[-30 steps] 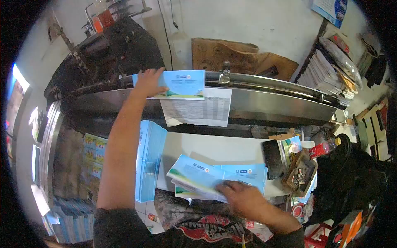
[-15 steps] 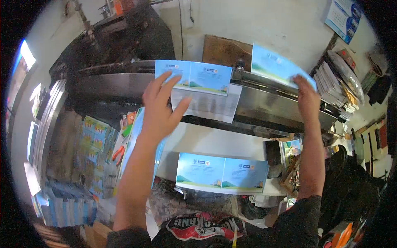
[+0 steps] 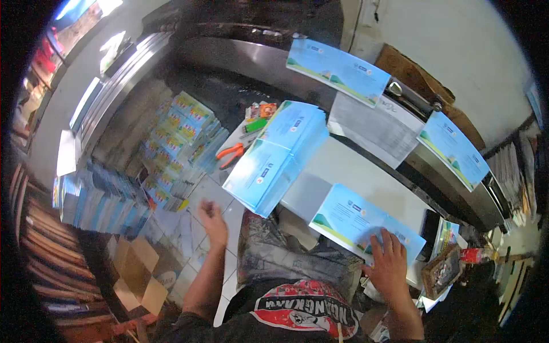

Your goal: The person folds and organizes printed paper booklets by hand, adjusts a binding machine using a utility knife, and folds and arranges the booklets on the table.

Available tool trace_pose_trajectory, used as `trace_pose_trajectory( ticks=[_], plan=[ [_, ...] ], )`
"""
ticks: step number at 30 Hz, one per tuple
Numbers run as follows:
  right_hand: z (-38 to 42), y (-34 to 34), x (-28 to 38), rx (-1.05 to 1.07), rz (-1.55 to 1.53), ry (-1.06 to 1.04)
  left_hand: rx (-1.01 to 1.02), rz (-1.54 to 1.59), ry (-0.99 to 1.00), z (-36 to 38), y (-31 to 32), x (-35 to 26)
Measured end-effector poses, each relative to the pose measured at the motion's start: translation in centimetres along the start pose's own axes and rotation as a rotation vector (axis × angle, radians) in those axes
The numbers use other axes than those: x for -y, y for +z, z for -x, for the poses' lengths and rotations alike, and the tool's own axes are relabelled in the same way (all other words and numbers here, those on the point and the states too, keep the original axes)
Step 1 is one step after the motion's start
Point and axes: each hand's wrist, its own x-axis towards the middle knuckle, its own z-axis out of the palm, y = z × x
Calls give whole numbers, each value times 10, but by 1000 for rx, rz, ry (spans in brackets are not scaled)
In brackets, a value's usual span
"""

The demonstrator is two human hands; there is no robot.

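My right hand (image 3: pixel 389 263) lies with its fingers spread on the right part of a blue printed sheet stack (image 3: pixel 360 223) at the front edge of the white table. Left of the table, my left hand (image 3: pixel 211 220) hangs in the air over the tiled floor, blurred, its fingers partly curled. A thick stack of blue sheets (image 3: pixel 280 151) stands on the table's left part. One blue sheet (image 3: pixel 337 71) rests on the metal ledge, above a grey printed paper (image 3: pixel 374 126). Another blue sheet (image 3: pixel 454 150) leans on the ledge farther right.
Orange-handled pliers (image 3: pixel 230 154) lie left of the thick stack, near a green object (image 3: pixel 255 126). Bundles of printed booklets (image 3: pixel 180 137) fill the left side. An open cardboard box (image 3: pixel 137 271) is on the floor. A wooden tray (image 3: pixel 443 271) and a bottle (image 3: pixel 477 255) are at the right.
The view has turned left. My left hand has left the sheet on the ledge and moved down and left. My right hand has gone from the right-hand sheet to the stack at the front.
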Motion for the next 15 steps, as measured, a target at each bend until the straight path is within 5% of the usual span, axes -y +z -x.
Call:
trace_pose_trajectory(
  ticks=[6,8,15],
  plan=[
    [-4,-29,-2,115,-229,-30,338,-187,-80,81,24,8],
    [-8,-34,-1,189,-257,0,517,-507,160,85,31,3],
    [-20,-38,-2,254,-247,-3,753,-917,197,74,53,4]
  ],
)
